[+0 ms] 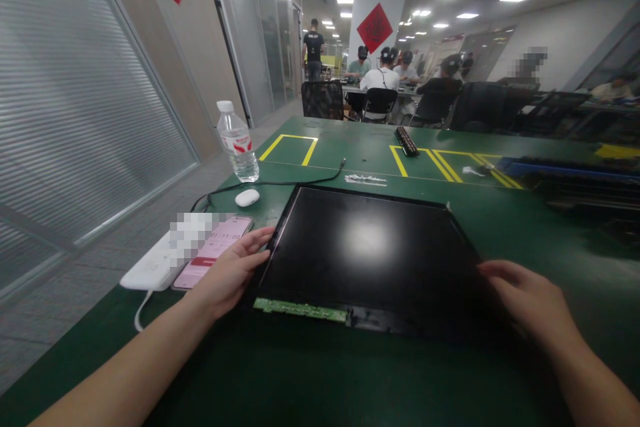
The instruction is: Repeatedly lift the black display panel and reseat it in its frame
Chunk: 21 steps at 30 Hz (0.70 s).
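Observation:
A black display panel point(360, 260), glossy side up, lies before me on or just above the table. Along its near edge runs a bare green circuit board strip point(300, 310). My left hand point(237, 270) grips the panel's left edge, thumb and fingers closed on it. At the opposite side, my right hand point(525, 300) has its fingers closed at the right edge; some of its fingertips are hidden under the frame. The overhead light reflects in the middle of the screen.
Left of the panel are a phone point(213, 253), a white power strip-like device point(155, 263), a white earbud case point(247, 197) and a water bottle point(240, 147). A black cable point(280, 183) crosses behind. Dark blurred parts point(575, 180) lie at right on the green table point(325, 380).

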Each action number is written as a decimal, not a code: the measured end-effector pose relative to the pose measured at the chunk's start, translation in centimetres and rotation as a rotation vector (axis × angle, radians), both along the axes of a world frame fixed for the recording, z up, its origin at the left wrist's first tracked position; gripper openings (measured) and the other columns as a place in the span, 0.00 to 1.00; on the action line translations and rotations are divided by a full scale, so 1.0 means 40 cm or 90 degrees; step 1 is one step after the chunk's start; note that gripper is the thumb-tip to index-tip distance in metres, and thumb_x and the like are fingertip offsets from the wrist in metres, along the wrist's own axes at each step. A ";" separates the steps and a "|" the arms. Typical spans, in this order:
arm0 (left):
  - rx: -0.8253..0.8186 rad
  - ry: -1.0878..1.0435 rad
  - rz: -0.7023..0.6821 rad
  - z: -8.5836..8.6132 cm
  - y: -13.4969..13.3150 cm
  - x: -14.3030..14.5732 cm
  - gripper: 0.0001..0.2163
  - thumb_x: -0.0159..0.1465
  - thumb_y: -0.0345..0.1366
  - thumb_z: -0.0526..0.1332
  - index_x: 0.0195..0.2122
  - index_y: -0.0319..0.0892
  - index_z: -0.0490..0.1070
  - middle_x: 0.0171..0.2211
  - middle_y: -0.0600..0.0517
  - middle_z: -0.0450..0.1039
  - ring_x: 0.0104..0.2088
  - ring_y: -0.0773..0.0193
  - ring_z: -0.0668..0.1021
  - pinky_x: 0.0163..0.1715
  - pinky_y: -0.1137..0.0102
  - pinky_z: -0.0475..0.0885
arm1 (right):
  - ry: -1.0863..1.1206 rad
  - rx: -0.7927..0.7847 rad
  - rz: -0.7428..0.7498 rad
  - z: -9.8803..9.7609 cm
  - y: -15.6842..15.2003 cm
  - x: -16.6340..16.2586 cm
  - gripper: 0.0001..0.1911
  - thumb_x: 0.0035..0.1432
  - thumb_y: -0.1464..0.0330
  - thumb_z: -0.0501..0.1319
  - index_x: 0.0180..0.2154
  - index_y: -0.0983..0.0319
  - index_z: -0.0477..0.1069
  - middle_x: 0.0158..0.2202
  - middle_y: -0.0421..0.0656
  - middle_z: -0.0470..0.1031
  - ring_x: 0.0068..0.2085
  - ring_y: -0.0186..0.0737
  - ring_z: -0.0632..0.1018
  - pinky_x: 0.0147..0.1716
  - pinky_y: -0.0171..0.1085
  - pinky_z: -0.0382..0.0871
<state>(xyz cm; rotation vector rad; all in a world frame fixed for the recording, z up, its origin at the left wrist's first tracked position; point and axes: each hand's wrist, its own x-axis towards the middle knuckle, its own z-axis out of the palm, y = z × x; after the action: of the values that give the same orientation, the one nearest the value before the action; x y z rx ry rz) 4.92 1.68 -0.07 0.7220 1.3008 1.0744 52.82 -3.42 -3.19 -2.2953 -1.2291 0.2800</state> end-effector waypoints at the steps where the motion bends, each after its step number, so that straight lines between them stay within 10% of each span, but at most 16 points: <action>1: -0.003 0.006 -0.001 -0.001 0.000 0.001 0.20 0.62 0.17 0.64 0.53 0.44 0.78 0.57 0.45 0.84 0.38 0.59 0.90 0.30 0.71 0.84 | -0.004 0.003 0.005 -0.001 0.000 0.000 0.14 0.48 0.60 0.58 0.32 0.53 0.83 0.34 0.45 0.85 0.29 0.50 0.80 0.34 0.48 0.74; 21: -0.013 0.017 0.001 -0.011 0.004 -0.001 0.20 0.60 0.16 0.65 0.50 0.44 0.79 0.66 0.46 0.76 0.37 0.62 0.88 0.32 0.71 0.84 | 0.005 -0.024 -0.007 0.018 -0.001 -0.019 0.15 0.49 0.61 0.58 0.33 0.53 0.83 0.35 0.46 0.85 0.33 0.51 0.82 0.36 0.47 0.74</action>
<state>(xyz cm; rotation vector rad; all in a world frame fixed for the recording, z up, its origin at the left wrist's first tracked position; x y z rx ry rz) 4.90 1.85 -0.51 0.7218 1.3332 1.0544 52.08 -3.48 -2.47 -2.3294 -1.2172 0.3112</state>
